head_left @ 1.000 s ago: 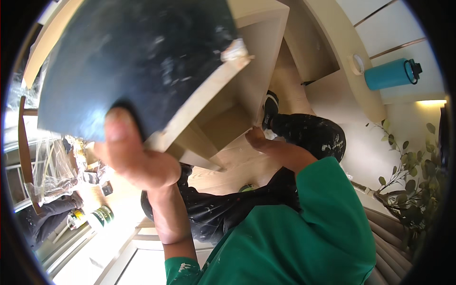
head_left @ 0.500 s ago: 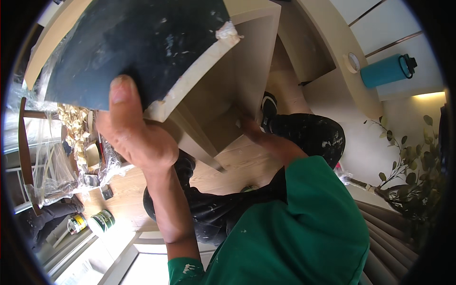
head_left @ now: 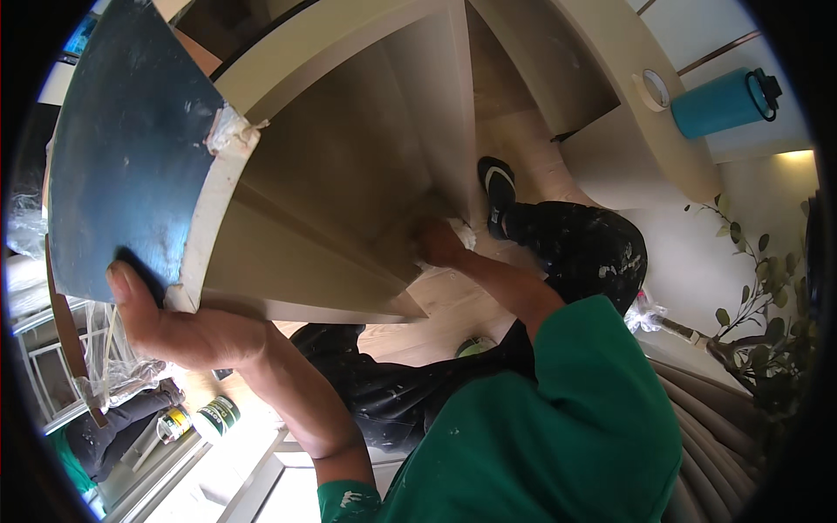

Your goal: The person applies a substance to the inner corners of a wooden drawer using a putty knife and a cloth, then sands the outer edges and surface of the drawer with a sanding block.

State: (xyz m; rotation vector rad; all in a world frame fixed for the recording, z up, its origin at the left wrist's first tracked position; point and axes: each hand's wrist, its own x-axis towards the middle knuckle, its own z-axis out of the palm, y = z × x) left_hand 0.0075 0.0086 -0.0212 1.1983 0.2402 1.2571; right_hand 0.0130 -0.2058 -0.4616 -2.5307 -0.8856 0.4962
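My left hand (head_left: 193, 336) grips the lower edge of a dark blue-black board (head_left: 131, 166), its thumb on the smooth face and its other fingers hidden beneath. The board has a chalky white edge with a ragged white lump at one corner, and pale specks dot its face. To the right stands an open beige cabinet (head_left: 323, 166). At its low inner corner is my right hand (head_left: 438, 242), fingers curled in and partly in shadow. A crumpled white thing (head_left: 462, 233) shows beside that hand; whether my fingers hold it is hidden.
A blue bottle (head_left: 717, 113) and a tape roll (head_left: 652, 90) stand on the curved counter at right, above a leafy plant (head_left: 767, 301). At lower left are a green-and-white bucket (head_left: 216, 417), a yellow-labelled can (head_left: 173, 424), plastic sheeting (head_left: 109, 349) and another person's dark-trousered leg (head_left: 122, 431).
The board and my left hand have shifted left and lower in the view, uncovering more of the cabinet's inside. My right hand has moved slightly left along the cabinet's low corner.
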